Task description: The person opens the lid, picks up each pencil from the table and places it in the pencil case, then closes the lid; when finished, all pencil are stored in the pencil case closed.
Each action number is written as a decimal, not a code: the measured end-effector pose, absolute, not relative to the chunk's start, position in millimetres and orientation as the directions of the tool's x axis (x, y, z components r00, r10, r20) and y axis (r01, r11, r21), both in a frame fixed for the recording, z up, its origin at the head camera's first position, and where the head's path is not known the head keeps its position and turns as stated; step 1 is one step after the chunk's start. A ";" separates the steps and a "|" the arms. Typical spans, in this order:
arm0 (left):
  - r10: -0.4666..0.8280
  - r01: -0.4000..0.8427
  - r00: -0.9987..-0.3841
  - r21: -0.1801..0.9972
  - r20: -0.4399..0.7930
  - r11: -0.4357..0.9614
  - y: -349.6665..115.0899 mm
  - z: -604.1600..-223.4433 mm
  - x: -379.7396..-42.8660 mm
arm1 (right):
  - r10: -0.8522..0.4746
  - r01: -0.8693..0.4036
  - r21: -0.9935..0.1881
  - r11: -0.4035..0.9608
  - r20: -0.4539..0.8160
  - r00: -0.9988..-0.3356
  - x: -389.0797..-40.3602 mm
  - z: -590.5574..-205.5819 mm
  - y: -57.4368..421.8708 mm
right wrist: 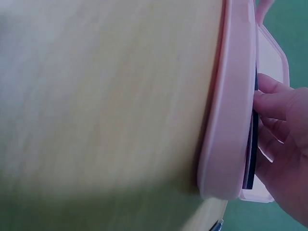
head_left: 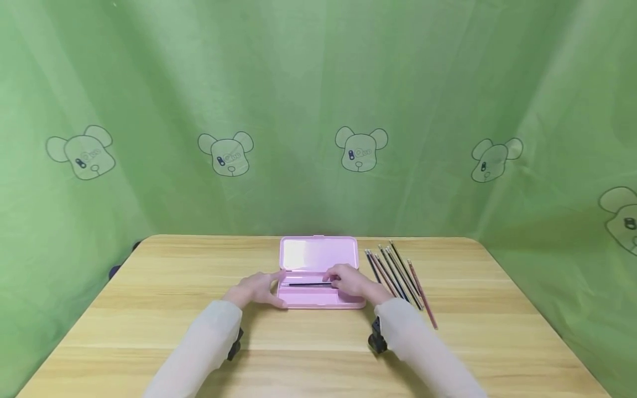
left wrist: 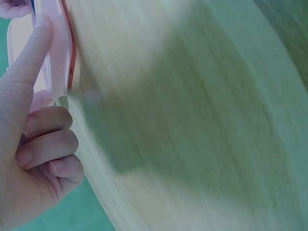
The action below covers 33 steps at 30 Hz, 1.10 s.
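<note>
A pink pencil case lies on the table with its lid raised at the back. At its left end my left hand holds the case, thumb at the front corner and a finger toward the back. My right hand is over the right part of the case and pinches a dark pencil that lies lengthwise over the opening. In the right wrist view, thumb and fingers grip this pencil just above the case's rim. Part of the case's inside is hidden behind my right hand.
Several pencils lie loosely fanned out to the right of the case, one reddish pencil farthest right. The wooden table extends around them. Green curtains with printed bear heads hang behind and at the sides.
</note>
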<state>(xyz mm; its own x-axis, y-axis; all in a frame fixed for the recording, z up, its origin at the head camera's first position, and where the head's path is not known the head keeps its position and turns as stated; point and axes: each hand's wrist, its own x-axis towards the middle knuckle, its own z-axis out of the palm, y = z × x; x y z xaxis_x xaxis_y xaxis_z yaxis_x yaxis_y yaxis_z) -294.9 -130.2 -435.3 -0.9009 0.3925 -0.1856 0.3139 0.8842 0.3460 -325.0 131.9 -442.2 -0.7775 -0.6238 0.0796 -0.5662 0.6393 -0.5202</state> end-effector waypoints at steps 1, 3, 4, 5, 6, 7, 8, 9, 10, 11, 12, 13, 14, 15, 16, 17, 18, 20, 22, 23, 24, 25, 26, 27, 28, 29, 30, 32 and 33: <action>0.392 0.314 -0.901 0.345 -0.186 0.885 -130.2 -435.2 -294.9 | -0.623 -0.569 -0.516 0.640 0.085 -0.778 -325.3 -443.0 130.7; 0.394 0.317 -0.900 0.341 -0.185 0.885 -130.1 -435.6 -295.2 | -0.625 -0.576 -0.509 0.640 0.091 -0.775 -325.6 -444.3 129.1; 0.393 0.317 -0.901 0.339 -0.185 0.886 -130.2 -435.7 -295.3 | -0.625 -0.575 -0.508 0.642 0.088 -0.776 -325.7 -444.9 128.5; 0.392 0.316 -0.901 0.337 -0.186 0.887 -130.3 -435.7 -295.2 | -0.625 -0.576 -0.504 0.644 0.086 -0.775 -325.8 -445.3 128.1; 0.391 0.316 -0.902 0.337 -0.184 0.887 -130.4 -435.6 -295.3 | -0.625 -0.573 -0.505 0.646 0.083 -0.776 -326.0 -445.4 127.9; 0.390 0.315 -0.903 0.337 -0.181 0.887 -130.5 -435.7 -295.3 | -0.625 -0.574 -0.501 0.648 0.082 -0.776 -326.0 -445.5 127.8; 0.388 0.314 -0.904 0.336 -0.181 0.888 -130.5 -435.9 -295.3 | -0.626 -0.576 -0.497 0.649 0.082 -0.775 -326.2 -445.6 127.9; 0.386 0.312 -0.905 0.337 -0.180 0.888 -130.7 -436.0 -295.4 | -0.628 -0.580 -0.493 0.649 0.083 -0.774 -326.5 -445.9 128.0; 0.384 0.310 -0.906 0.338 -0.181 0.889 -130.8 -436.3 -295.6 | -0.627 -0.578 -0.493 0.650 0.081 -0.774 -326.9 -446.1 128.2; 0.382 0.307 -0.906 0.338 -0.182 0.890 -130.8 -436.6 -295.8 | -0.628 -0.575 -0.498 0.649 0.077 -0.775 -327.1 -446.1 128.5; 0.383 0.310 -0.906 0.337 -0.180 0.889 -130.8 -436.9 -296.0 | -0.628 -0.572 -0.503 0.648 0.072 -0.775 -327.3 -446.2 128.8; 0.383 0.308 -0.906 0.338 -0.181 0.889 -130.7 -437.5 -296.3 | -0.627 -0.568 -0.505 0.649 0.066 -0.776 -327.5 -446.6 129.0; 0.382 0.307 -0.906 0.337 -0.184 0.890 -130.6 -438.1 -296.7 | -0.627 -0.564 -0.509 0.650 0.060 -0.777 -327.7 -446.8 129.2; 0.382 0.307 -0.905 0.335 -0.186 0.891 -130.5 -438.7 -297.2 | -0.624 -0.555 -0.516 0.652 0.051 -0.780 -327.7 -447.0 129.3; 0.380 0.306 -0.905 0.332 -0.189 0.892 -130.3 -439.4 -297.6 | -0.621 -0.547 -0.521 0.655 0.042 -0.783 -327.7 -447.2 129.3; 0.380 0.307 -0.905 0.329 -0.190 0.893 -130.2 -440.1 -298.0 | -0.616 -0.537 -0.526 0.659 0.032 -0.787 -327.6 -447.2 129.2; 0.380 0.307 -0.905 0.327 -0.189 0.894 -130.2 -440.7 -298.5 | -0.612 -0.533 -0.526 0.663 0.028 -0.790 -327.6 -447.3 129.2; 0.375 0.303 -0.907 0.323 -0.189 0.896 -130.1 -441.7 -299.1 | -0.605 -0.518 -0.535 0.667 0.017 -0.796 -327.6 -447.3 128.8; 0.373 0.302 -0.909 0.323 -0.187 0.897 -130.2 -442.0 -299.3 | -0.601 -0.510 -0.542 0.668 0.011 -0.799 -328.1 -447.7 128.6; 0.372 0.301 -0.909 0.324 -0.187 0.897 -130.2 -442.0 -299.3 | -0.600 -0.509 -0.544 0.667 0.012 -0.800 -328.2 -448.0 128.6; 0.371 0.299 -0.910 0.325 -0.187 0.897 -130.2 -441.9 -299.2 | -0.602 -0.510 -0.547 0.664 0.014 -0.799 -328.4 -448.5 128.6; 0.371 0.299 -0.910 0.325 -0.187 0.897 -130.2 -441.5 -298.9 | -0.604 -0.511 -0.551 0.660 0.016 -0.797 -328.5 -449.1 128.4; 0.373 0.302 -0.909 0.323 -0.186 0.897 -130.4 -441.2 -298.8 | -0.603 -0.508 -0.557 0.658 0.015 -0.797 -328.4 -449.3 128.5; 0.374 0.303 -0.908 0.323 -0.187 0.897 -130.4 -441.0 -298.6 | -0.602 -0.504 -0.564 0.654 0.014 -0.798 -328.5 -449.8 128.5; 0.376 0.304 -0.908 0.325 -0.186 0.896 -130.4 -441.0 -298.5 | -0.601 -0.500 -0.570 0.652 0.014 -0.799 -328.7 -450.2 128.6; 0.378 0.306 -0.907 0.324 -0.186 0.895 -130.5 -440.9 -298.4 | -0.599 -0.496 -0.578 0.648 0.015 -0.800 -328.7 -450.5 128.6; 0.381 0.310 -0.906 0.325 -0.183 0.893 -130.6 -440.9 -298.3 | -0.597 -0.490 -0.586 0.646 0.013 -0.802 -328.7 -450.8 128.6; 0.386 0.314 -0.905 0.328 -0.180 0.891 -130.8 -440.7 -298.3 | -0.591 -0.481 -0.598 0.641 0.016 -0.807 -329.3 -450.5 129.0; 0.385 0.313 -0.905 0.330 -0.182 0.890 -130.9 -440.5 -298.2 | -0.592 -0.483 -0.602 0.636 0.022 -0.806 -329.6 -450.2 129.2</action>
